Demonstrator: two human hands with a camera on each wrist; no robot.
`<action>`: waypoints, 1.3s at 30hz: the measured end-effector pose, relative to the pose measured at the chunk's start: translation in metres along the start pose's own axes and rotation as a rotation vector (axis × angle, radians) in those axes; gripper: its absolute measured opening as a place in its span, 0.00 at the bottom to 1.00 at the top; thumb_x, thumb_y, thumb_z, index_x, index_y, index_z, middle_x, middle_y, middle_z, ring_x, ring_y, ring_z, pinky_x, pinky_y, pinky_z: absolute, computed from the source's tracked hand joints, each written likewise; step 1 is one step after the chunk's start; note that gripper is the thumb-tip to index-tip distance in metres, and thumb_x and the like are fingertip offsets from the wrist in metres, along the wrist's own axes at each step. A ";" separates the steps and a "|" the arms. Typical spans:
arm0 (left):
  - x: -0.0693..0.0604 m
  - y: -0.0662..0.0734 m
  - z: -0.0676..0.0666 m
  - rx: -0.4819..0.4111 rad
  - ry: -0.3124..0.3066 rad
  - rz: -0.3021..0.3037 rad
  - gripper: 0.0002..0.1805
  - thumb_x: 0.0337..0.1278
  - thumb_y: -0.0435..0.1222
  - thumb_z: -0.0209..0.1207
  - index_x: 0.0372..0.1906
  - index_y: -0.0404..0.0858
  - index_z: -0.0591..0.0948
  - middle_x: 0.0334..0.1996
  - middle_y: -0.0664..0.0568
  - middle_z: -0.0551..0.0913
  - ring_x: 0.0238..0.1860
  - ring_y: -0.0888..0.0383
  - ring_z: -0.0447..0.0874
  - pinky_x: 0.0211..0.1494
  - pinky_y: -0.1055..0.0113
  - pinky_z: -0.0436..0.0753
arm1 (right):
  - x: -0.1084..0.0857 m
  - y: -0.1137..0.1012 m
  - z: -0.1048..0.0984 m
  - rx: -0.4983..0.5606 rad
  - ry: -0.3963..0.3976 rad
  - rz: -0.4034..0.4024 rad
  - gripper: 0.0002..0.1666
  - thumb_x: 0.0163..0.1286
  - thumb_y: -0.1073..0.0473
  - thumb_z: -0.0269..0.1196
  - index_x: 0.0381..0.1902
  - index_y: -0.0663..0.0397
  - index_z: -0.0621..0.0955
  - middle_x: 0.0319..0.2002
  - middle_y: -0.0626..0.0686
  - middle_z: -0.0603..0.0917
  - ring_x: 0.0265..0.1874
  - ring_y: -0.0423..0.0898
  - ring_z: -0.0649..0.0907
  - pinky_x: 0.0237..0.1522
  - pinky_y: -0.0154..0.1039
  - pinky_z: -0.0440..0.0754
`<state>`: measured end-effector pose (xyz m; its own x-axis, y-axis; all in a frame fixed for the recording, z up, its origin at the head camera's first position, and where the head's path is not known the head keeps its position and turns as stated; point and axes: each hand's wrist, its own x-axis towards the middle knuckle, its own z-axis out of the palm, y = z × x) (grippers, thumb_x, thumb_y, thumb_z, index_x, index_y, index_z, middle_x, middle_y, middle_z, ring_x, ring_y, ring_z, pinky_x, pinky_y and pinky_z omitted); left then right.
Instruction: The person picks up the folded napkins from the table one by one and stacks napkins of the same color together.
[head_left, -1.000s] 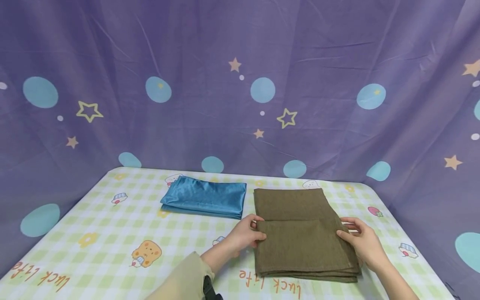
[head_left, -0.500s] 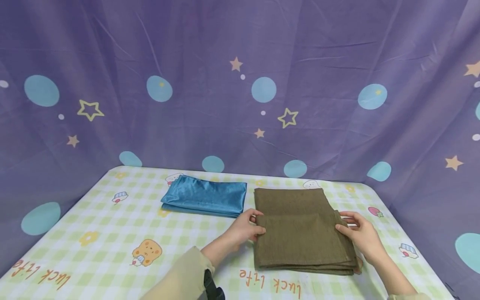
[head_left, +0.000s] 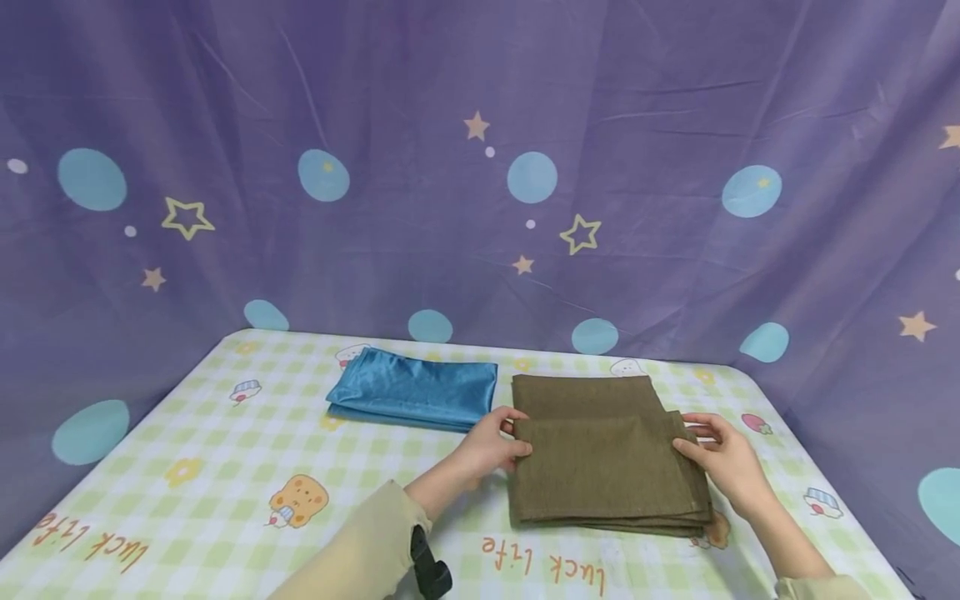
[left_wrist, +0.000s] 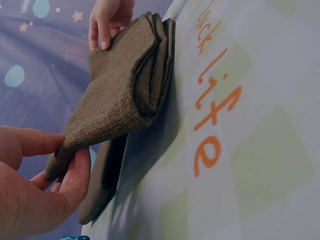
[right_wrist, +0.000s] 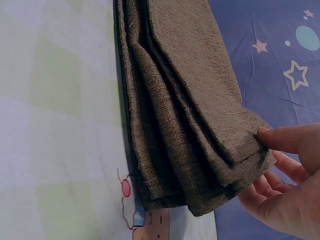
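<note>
A brown woven cloth, folded in several layers, lies on the right part of the table. My left hand pinches the left edge of its upper fold between thumb and fingers. On the opposite side my right hand pinches the right edge of that fold. In the left wrist view the held edge of the cloth is raised off the layer beneath. Stacked layers of the cloth show at the side in the right wrist view.
A shiny blue folded cloth lies to the left of the brown one, just beyond my left hand. Beneath everything is a green-checked tablecloth with printed cartoons and lettering. A purple starry curtain hangs behind the table.
Both hands have moved slightly away from me, carrying the upper fold of the brown cloth farther over its back part. The near edge of the cloth has shifted away too.
</note>
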<state>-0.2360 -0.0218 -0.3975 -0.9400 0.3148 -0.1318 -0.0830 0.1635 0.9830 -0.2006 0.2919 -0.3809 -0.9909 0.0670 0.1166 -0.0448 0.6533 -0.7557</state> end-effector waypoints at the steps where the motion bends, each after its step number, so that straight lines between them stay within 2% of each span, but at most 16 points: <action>1: 0.001 0.000 0.000 0.002 0.000 0.001 0.25 0.49 0.25 0.59 0.56 0.34 0.70 0.38 0.45 0.65 0.22 0.57 0.72 0.29 0.59 0.80 | 0.001 0.000 0.000 -0.005 0.008 0.000 0.28 0.63 0.54 0.60 0.57 0.63 0.69 0.52 0.68 0.73 0.46 0.58 0.77 0.35 0.32 0.77; 9: 0.007 0.005 0.001 -0.006 0.008 0.014 0.25 0.49 0.25 0.59 0.56 0.33 0.69 0.38 0.45 0.64 0.22 0.57 0.72 0.31 0.58 0.80 | 0.005 -0.001 -0.002 -0.008 0.036 -0.001 0.29 0.63 0.53 0.61 0.57 0.62 0.69 0.52 0.68 0.74 0.46 0.57 0.77 0.35 0.31 0.76; 12: 0.006 0.008 0.002 -0.007 0.012 0.019 0.25 0.49 0.25 0.59 0.56 0.33 0.70 0.37 0.45 0.63 0.23 0.58 0.72 0.31 0.58 0.80 | 0.005 -0.001 -0.003 -0.004 0.043 0.002 0.29 0.63 0.53 0.61 0.58 0.62 0.69 0.52 0.67 0.74 0.42 0.45 0.78 0.34 0.30 0.76; 16: 0.007 0.011 0.003 -0.014 0.017 0.020 0.25 0.50 0.25 0.59 0.56 0.33 0.69 0.37 0.46 0.62 0.24 0.57 0.71 0.30 0.59 0.80 | 0.006 -0.003 -0.007 0.005 0.043 0.006 0.30 0.63 0.52 0.60 0.58 0.62 0.69 0.52 0.66 0.73 0.38 0.31 0.73 0.35 0.30 0.76; 19: 0.008 0.012 0.004 -0.031 0.021 0.020 0.25 0.49 0.25 0.59 0.56 0.32 0.69 0.36 0.47 0.61 0.24 0.57 0.71 0.30 0.60 0.80 | 0.008 -0.004 -0.009 0.007 0.042 0.004 0.29 0.63 0.52 0.60 0.58 0.62 0.69 0.52 0.66 0.73 0.39 0.34 0.74 0.35 0.30 0.76; 24: 0.011 0.014 0.006 -0.047 0.027 0.019 0.24 0.49 0.24 0.59 0.54 0.32 0.69 0.35 0.47 0.60 0.23 0.58 0.70 0.28 0.64 0.78 | 0.009 -0.005 -0.011 0.000 0.042 -0.002 0.30 0.64 0.53 0.60 0.58 0.63 0.68 0.53 0.67 0.73 0.46 0.54 0.76 0.35 0.30 0.76; 27: 0.014 0.013 0.006 -0.045 0.030 0.022 0.24 0.49 0.24 0.59 0.54 0.32 0.70 0.35 0.47 0.60 0.23 0.58 0.69 0.28 0.64 0.78 | 0.011 -0.004 -0.010 0.008 0.039 -0.006 0.30 0.64 0.54 0.59 0.59 0.64 0.68 0.53 0.68 0.72 0.48 0.59 0.75 0.34 0.30 0.76; 30: 0.017 0.012 0.005 -0.054 0.034 0.031 0.24 0.49 0.24 0.59 0.54 0.31 0.70 0.35 0.47 0.60 0.23 0.58 0.68 0.27 0.66 0.78 | 0.014 -0.004 -0.010 0.011 0.048 -0.012 0.29 0.64 0.54 0.60 0.58 0.64 0.68 0.52 0.69 0.72 0.46 0.55 0.77 0.34 0.29 0.76; 34: 0.020 0.013 0.005 -0.082 0.047 0.049 0.24 0.47 0.23 0.59 0.54 0.30 0.69 0.35 0.48 0.60 0.22 0.59 0.68 0.25 0.69 0.77 | 0.018 -0.005 -0.011 0.012 0.062 -0.017 0.29 0.63 0.55 0.60 0.58 0.63 0.68 0.52 0.68 0.74 0.38 0.38 0.77 0.34 0.29 0.76; 36: 0.022 0.013 0.005 -0.089 0.056 0.054 0.25 0.47 0.23 0.58 0.54 0.29 0.69 0.35 0.47 0.61 0.21 0.59 0.68 0.24 0.69 0.77 | 0.020 -0.005 -0.011 0.011 0.062 -0.019 0.30 0.63 0.54 0.60 0.59 0.62 0.68 0.52 0.68 0.74 0.37 0.33 0.75 0.34 0.29 0.76; 39: 0.024 0.013 0.005 -0.087 0.074 0.054 0.25 0.46 0.23 0.58 0.55 0.28 0.69 0.36 0.46 0.62 0.21 0.59 0.68 0.24 0.69 0.77 | 0.023 -0.006 -0.012 0.018 0.060 -0.029 0.30 0.63 0.55 0.60 0.60 0.62 0.67 0.52 0.68 0.73 0.39 0.40 0.77 0.35 0.30 0.76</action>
<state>-0.2576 -0.0075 -0.3886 -0.9654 0.2504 -0.0722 -0.0576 0.0652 0.9962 -0.2218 0.2983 -0.3663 -0.9799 0.0935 0.1761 -0.0758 0.6423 -0.7627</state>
